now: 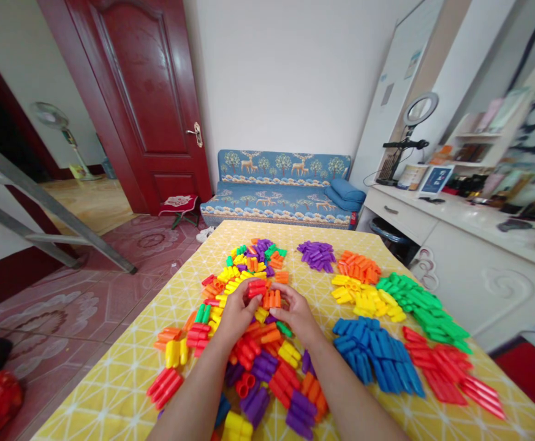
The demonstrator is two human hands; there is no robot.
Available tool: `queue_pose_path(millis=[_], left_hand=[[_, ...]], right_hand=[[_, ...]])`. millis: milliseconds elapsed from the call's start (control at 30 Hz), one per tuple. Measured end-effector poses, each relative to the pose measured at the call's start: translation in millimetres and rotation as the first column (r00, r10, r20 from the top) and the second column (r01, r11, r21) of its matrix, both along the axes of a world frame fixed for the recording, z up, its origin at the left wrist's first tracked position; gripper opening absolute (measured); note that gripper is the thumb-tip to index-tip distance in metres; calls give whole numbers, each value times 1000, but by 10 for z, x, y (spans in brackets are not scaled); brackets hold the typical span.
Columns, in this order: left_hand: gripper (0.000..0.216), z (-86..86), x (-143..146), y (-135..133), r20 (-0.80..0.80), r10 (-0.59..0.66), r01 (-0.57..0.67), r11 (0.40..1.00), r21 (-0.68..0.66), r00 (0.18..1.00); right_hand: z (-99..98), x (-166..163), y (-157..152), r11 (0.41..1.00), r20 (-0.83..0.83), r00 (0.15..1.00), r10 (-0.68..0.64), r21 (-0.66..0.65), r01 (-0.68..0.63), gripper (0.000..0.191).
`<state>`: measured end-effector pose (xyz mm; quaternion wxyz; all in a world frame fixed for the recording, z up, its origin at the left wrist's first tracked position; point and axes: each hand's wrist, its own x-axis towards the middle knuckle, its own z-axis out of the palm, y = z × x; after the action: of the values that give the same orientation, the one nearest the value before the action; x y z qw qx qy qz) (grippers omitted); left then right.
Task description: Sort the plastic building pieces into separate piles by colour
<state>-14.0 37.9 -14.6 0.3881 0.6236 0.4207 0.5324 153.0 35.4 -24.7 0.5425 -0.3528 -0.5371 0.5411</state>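
My left hand (236, 313) is closed around a red plastic tube block (257, 288) above a mixed pile. Close beside it, my right hand (298, 312) pinches an orange tube block (271, 299). The two blocks are near each other; I cannot tell whether they touch. Under and around both hands spreads the mixed pile of tube blocks (249, 350) in red, yellow, purple, orange and green. My forearms hide part of it.
Sorted piles lie to the right: purple (317, 255), orange (359, 266), yellow (367, 298), green (421, 309), blue (377, 354) and red (451, 365). A yellow patterned cloth (124, 380) covers the table. Beyond it stands a blue sofa (280, 193); a white dresser (474, 257) is at right.
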Motion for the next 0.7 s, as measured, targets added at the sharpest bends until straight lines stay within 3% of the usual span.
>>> queue_pose_path(millis=[233,367,533,700], left_hand=[[45,24,14,-16,105,-8,17,997,-78,994],[46,44,27,-35,111,-31,41,995,-87,993],[50,74,35,-57,83,-10,18,994,-104,997],[50,64,29,-60,-13,17,-18,997,-79,1000]], right_hand=[[-80,-46,19,996,205,975,-81,56,70,51],[-67,-72,8,998,137,989,-61,40,56,55],[-26,-6,16,977,29,983,-181,-112,183,53],[-3,42,26,977,-67,984,-167,-149,155,51]])
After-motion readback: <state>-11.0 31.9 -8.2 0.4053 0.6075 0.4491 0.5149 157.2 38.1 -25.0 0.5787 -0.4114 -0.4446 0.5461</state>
